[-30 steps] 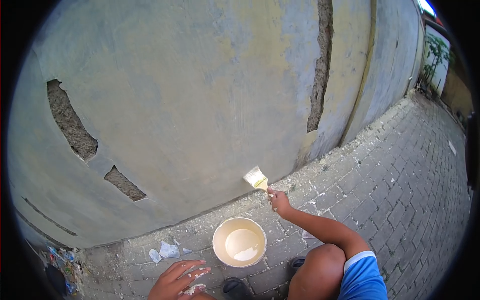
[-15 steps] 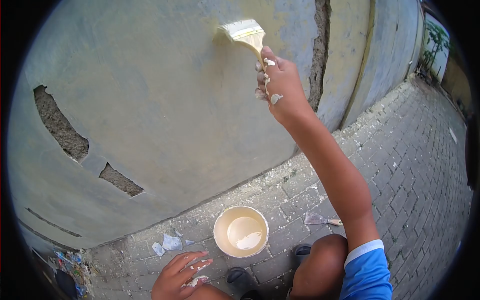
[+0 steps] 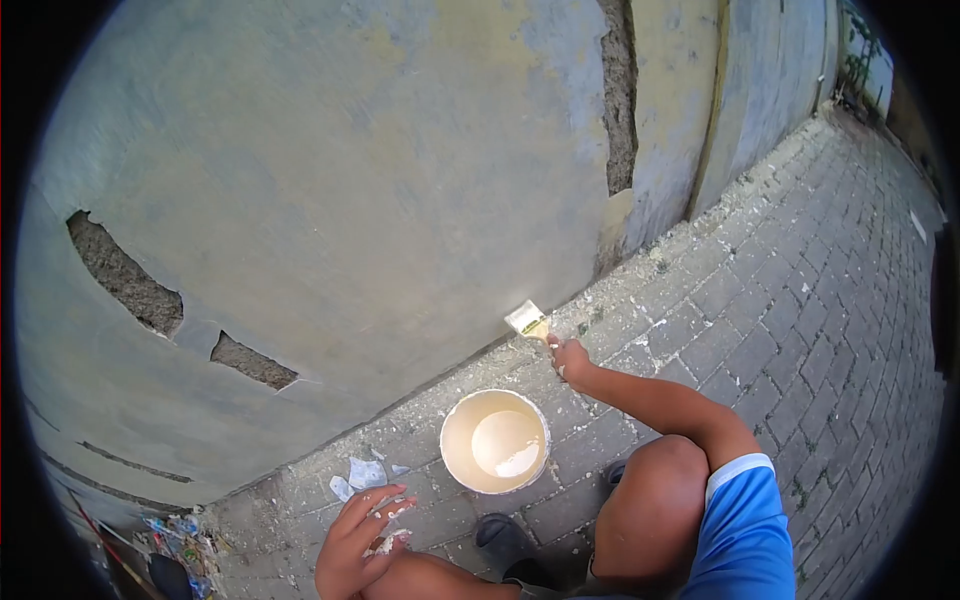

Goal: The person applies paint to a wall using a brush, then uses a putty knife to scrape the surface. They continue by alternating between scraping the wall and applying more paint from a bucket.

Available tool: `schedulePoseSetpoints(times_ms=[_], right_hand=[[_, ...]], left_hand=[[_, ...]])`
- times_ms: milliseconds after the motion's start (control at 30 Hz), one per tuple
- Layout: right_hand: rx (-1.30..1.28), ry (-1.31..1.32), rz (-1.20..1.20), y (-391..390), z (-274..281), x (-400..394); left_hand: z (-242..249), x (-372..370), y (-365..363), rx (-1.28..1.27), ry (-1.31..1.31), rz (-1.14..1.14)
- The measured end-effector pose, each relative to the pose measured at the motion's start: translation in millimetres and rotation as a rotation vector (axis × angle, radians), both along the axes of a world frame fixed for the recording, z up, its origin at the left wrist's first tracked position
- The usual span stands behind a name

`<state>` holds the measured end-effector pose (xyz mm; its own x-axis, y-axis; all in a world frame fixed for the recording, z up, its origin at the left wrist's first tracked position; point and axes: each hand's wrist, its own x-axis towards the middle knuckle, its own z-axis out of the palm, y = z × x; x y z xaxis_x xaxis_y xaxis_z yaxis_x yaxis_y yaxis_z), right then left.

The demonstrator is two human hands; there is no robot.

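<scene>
My right hand (image 3: 570,361) is closed round the handle of a flat paintbrush (image 3: 527,319). The bristles are pale with paint and point up and left, close to the foot of the wall (image 3: 330,200). Below and left of the brush, a round bucket (image 3: 447,440) stands on the paving with cream paint (image 3: 505,440) in its bottom. White smears mark the fingers of my left hand (image 3: 355,540), which lies over my left knee with the fingers stretched and apart, holding nothing.
Broken plaster gaps (image 3: 125,275) show in the wall at left, and a long one (image 3: 620,95) at upper right. Pale flakes (image 3: 365,473) lie left of the bucket. Litter (image 3: 185,545) is heaped at lower left. Brick paving (image 3: 800,330) runs along the wall.
My right hand has brought the brush down from high on the wall to near its foot, above the bucket. The scraper seen on the paving earlier is now hidden.
</scene>
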<state>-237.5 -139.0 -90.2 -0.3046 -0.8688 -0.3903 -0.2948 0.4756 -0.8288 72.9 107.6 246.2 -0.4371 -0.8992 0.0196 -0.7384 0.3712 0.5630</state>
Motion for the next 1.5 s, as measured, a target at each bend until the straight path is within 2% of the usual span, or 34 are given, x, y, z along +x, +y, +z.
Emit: schedulePoseSetpoints(times_ms=[100,200,233,367,400,467,533,567,667,733,800,867,1000,1067,1133,1167,1233,1300,1333,1400,1467,1500], right_hand=[[0.181,0.038,-0.085,-16.9,-30.3,-14.5],[-0.081,-0.026,-0.127,-57.0,62.1,-23.1],[-0.073,-0.217,-0.197,-65.7,87.2,-21.4],[-0.325,-0.583,-0.127,-37.3,210.2,-31.5],[-0.388,-0.549,-0.082,-29.6,253.4,-35.3],[-0.603,-0.61,-0.042,-32.5,305.8,-37.0],[-0.744,-0.615,0.037,-43.3,345.7,-34.5],[-0.811,-0.627,0.074,-50.2,359.4,-33.3],[-0.954,-0.612,0.15,-66.7,376.0,-32.0],[-0.96,-0.572,0.087,-82.0,347.1,-34.5],[-0.801,-0.667,0.094,-98.3,290.0,-46.1],[-0.773,-0.538,0.041,-103.0,232.4,-54.5],[-0.585,-0.579,-0.029,-78.9,149.7,-65.5],[-0.566,-0.441,-0.059,-65.9,91.1,-73.2],[-0.302,-0.178,-0.107,-58.0,31.7,-93.2],[-0.208,-0.148,-0.148,-51.2,13.8,-101.6],[-0.026,-0.103,-0.211,-40.5,5.2,-105.4],[-0.128,-0.013,-0.226,-50.5,19.8,-105.6],[-0.177,0.034,-0.23,-57.2,39.9,-103.3],[-0.283,0.197,-0.215,-56.3,120.5,-98.3],[-0.318,0.207,-0.197,-62.6,168.6,-99.1],[-0.319,0.109,-0.199,-61.3,203.0,-96.8]], left_hand=[[-3.8,1.6,0.5,-0.033,0.023,0.022],[-8.7,4.8,7.5,0.053,0.135,0.062],[-12.3,6.3,5.6,0.018,0.141,-0.007],[-6.2,-10.5,-13.4,-0.024,0.019,-0.035],[-8.7,-10.6,-21.8,-0.032,0.002,-0.064],[-5.8,-11.6,-37.0,0.023,-0.015,-0.111],[-2.0,-19.9,-56.3,0.104,0.026,-0.13],[-2.6,-23.5,-65.2,0.126,-0.037,-0.187],[-15.6,-32.8,-95.8,0.203,-0.146,-0.313],[-34.7,-33.5,-125.1,0.277,-0.112,-0.34],[-66.2,-32.3,-156.8,0.325,-0.146,-0.289],[-112.8,-26.8,-184.3,0.242,-0.218,-0.264],[-202.9,-26.0,-214.2,0.228,-0.15,-0.197],[-227.0,-38.8,-216.6,0.216,-0.183,-0.155],[-240.3,-51.2,-216.0,0.221,-0.118,-0.114],[-244.9,-57.4,-217.3,0.218,-0.085,-0.093],[-252.6,-64.7,-215.9,0.23,-0.049,-0.155],[-261.8,-64.7,-211.0,0.199,-0.092,-0.185],[-264.3,-63.1,-208.4,0.127,-0.171,-0.222],[-264.6,-63.7,-203.9,-0.018,-0.319,-0.291],[-257.7,-65.8,-203.4,0.076,-0.268,-0.254],[-257.1,-65.0,-204.6,0.134,-0.24,-0.239]])
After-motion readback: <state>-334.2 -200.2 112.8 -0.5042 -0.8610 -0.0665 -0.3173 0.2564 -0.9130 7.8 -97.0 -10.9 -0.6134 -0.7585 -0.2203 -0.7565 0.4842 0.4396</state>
